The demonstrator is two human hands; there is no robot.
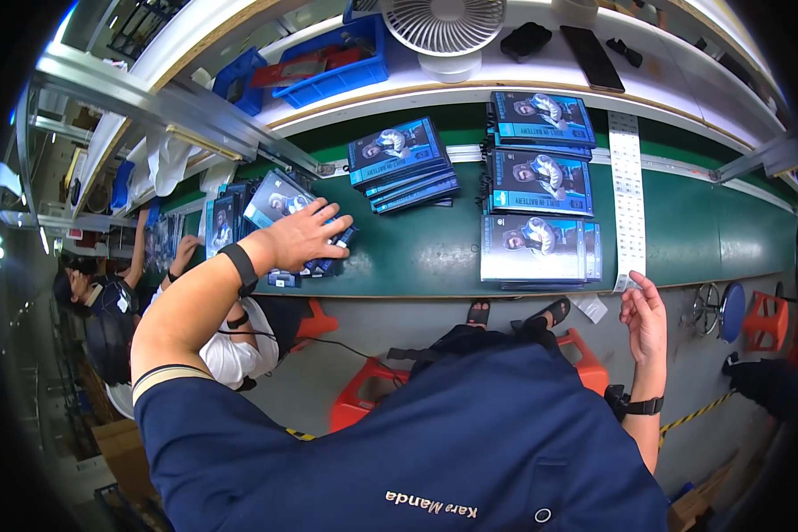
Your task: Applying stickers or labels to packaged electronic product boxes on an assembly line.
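My left hand [303, 238] lies over a slanted pile of flat blue-and-black boxes [273, 197], its fingers spread and its palm down. Whether the fingertips grip a box edge is hidden. At the table's front edge, the thumb and forefinger of my right hand [645, 310] are closed on the lower end of a long white label strip [628, 177]. Left of the strip stand stacked boxes in a column: a near stack [534, 238], a middle stack [541, 180] and a far stack [543, 120]. A leaning stack [399, 152] sits between these and my left hand.
The green table [718, 217] runs across the view. On the shelf behind are a white fan [448, 35], a blue bin [332, 66] and a black phone [591, 58]. Co-workers [111, 332] sit at the left. Red stools [363, 395] stand below.
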